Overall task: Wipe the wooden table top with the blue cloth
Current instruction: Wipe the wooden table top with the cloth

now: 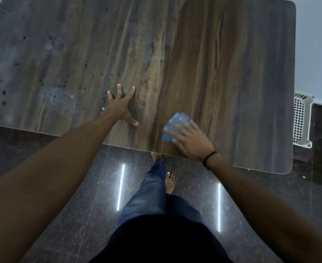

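Cloth (172, 128), blue and folded into a small pad, lies flat on the wooden table (213, 63) at about 5 o'clock from the table's middle, close to the near edge. The right hand (191, 138) rests on top of it. Its fingers (185, 124) are nearly straight and a little apart, pressing the pad down rather than curling round it, and blue shows past the fingertips towards 11 o'clock. A dark band (210, 158) circles the right wrist.

The left hand (121, 108) lies palm down on the bare wood at about 7 o'clock, well apart from the cloth. Its fingers (119, 90) are spread wide and hold nothing, with the thumb pointing towards 4 o'clock.

From 9 to 10 o'clock the table is dull and greyish, dotted with dark specks (3, 92) and pale smears. The strip from 12 to 5 o'clock shows warmer brown grain.

Beyond the table's edge at 3 o'clock a white latticed basket (301, 120) stands on the floor by the pale wall (316, 44). The table hides part of it, and I cannot tell what, if anything, is inside.

At 6 o'clock a bare foot (170, 182) and a blue trouser leg (150, 196) stand on the dark polished floor (80, 205), which reflects two strips of light.
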